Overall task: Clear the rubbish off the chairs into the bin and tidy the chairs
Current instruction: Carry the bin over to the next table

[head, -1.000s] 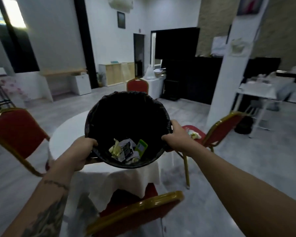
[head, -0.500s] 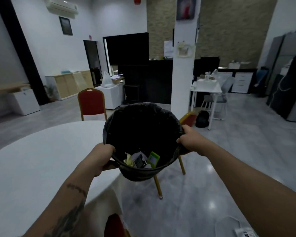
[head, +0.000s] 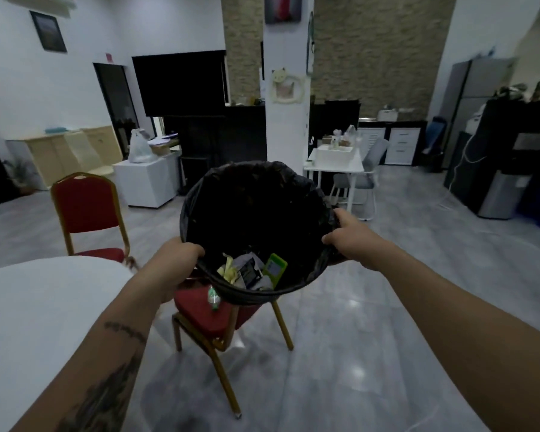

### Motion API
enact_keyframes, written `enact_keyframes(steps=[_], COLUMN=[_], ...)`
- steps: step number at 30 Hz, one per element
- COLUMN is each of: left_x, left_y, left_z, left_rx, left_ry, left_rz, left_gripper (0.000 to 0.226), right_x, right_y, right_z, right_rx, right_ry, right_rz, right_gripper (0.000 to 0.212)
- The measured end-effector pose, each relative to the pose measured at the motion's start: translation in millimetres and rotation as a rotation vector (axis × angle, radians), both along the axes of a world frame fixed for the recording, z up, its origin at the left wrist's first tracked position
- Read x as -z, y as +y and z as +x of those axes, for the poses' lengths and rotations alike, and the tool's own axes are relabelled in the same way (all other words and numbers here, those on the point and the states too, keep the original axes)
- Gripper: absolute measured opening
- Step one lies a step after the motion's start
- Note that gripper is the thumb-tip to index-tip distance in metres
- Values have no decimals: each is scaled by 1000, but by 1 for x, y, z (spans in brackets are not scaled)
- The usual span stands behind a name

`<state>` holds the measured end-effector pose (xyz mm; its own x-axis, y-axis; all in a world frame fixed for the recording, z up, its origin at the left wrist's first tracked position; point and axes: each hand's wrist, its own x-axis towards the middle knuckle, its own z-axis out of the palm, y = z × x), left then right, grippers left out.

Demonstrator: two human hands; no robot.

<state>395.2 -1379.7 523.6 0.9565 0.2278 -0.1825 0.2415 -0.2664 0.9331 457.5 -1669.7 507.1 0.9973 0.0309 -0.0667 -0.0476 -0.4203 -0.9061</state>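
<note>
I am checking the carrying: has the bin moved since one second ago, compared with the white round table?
Yes. The bin, held by the left hand and right hand, has gone rightward off the white table, now above a red chair.

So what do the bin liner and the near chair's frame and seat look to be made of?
Bin liner: thin black plastic film, going by its crinkled, faintly glossy folds. Chair frame: probably gold-painted metal tube, thin with a slight sheen. Chair seat: red padded fabric, matte; weave too blurred to confirm.
</note>
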Motion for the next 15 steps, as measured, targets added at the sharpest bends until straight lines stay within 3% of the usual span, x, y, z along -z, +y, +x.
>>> enact_keyframes(steps=[15], left_x=[-41], left_y=[-83], left_z=[325], left_rx=[122], left_ry=[-83], left_rz=[-112], left_gripper=[12], right_x=[-33], right_y=[-93], right_z=[296], right_rx=[225], right_ry=[-151], right_rz=[32], right_gripper=[33])
